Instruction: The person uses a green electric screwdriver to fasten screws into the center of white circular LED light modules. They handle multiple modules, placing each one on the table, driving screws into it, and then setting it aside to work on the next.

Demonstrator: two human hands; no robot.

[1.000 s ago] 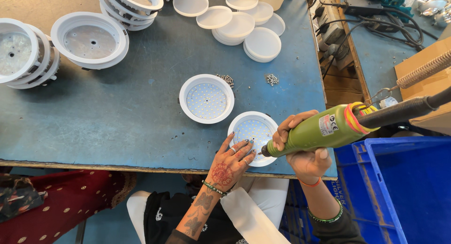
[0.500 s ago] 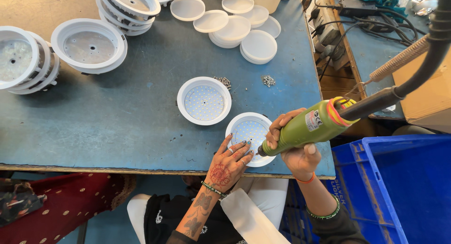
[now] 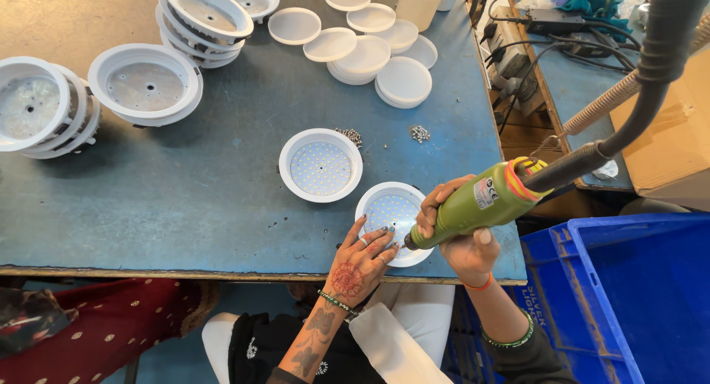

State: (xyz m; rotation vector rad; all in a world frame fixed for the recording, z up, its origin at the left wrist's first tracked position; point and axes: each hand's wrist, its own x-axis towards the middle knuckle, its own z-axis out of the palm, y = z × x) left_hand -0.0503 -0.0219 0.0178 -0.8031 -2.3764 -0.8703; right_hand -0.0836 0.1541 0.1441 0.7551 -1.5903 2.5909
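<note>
Fastening step in hand: right hand (image 3: 467, 243) grips green powered screwdriver (image 3: 473, 205); left hand (image 3: 360, 258) steadies round white LED downlight (image 3: 392, 210) at table's (image 3: 185, 206) near edge; next calls for square bit seating

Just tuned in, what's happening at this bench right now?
A person's right hand grips a green powered screwdriver, tip down on a round white light fitting at the blue table's near edge. The left hand steadies the fitting's rim. A second fitting lies beside it, with small screw piles behind.
</note>
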